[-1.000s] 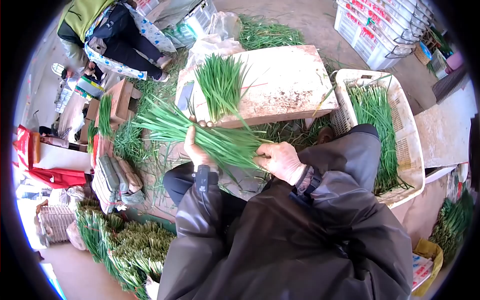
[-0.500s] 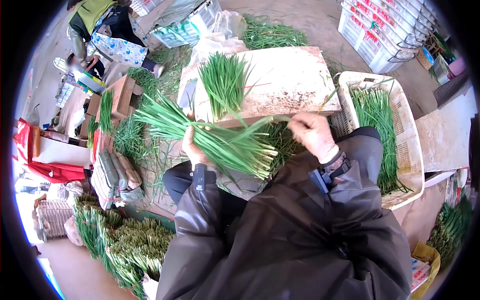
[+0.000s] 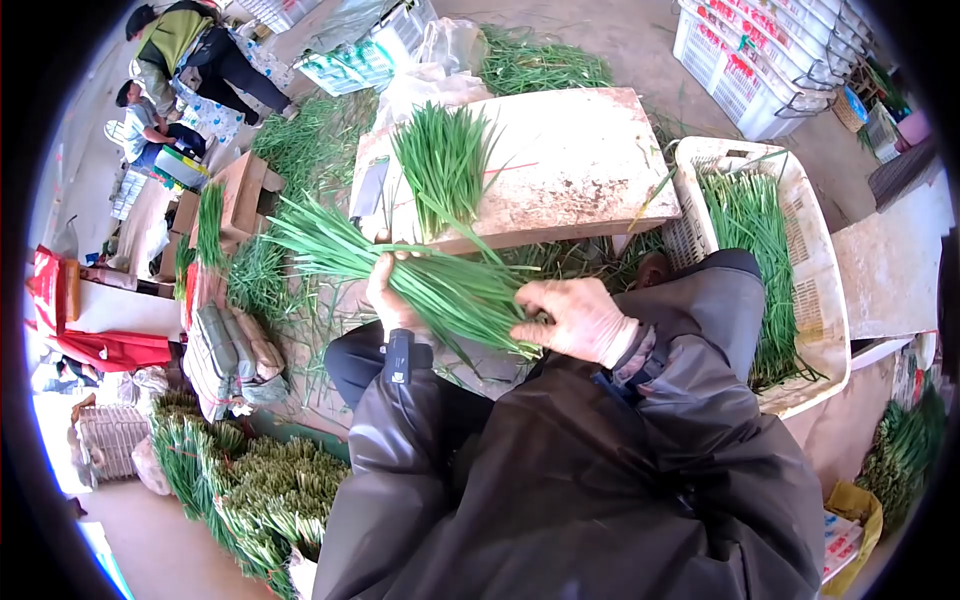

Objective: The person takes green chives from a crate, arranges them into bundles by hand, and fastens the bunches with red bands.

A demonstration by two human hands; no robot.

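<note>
A bunch of long green stalks lies across my left hand, whose fingers are wrapped round its middle. My right hand is closed on the pale cut ends at the bunch's right end, hiding most of them. Just beyond, a smaller green bunch rests on the low white board, its ends at the near edge. A dark flat object lies at the board's left side.
A white crate of green stalks stands at the right. Stacked white crates are behind it. Many bundles lie at lower left. Two people are at upper left, near a cardboard box.
My right hand went out to the right with a stalk half a second ago and is now back at the bunch's cut ends. The person in green at upper left has moved further back.
</note>
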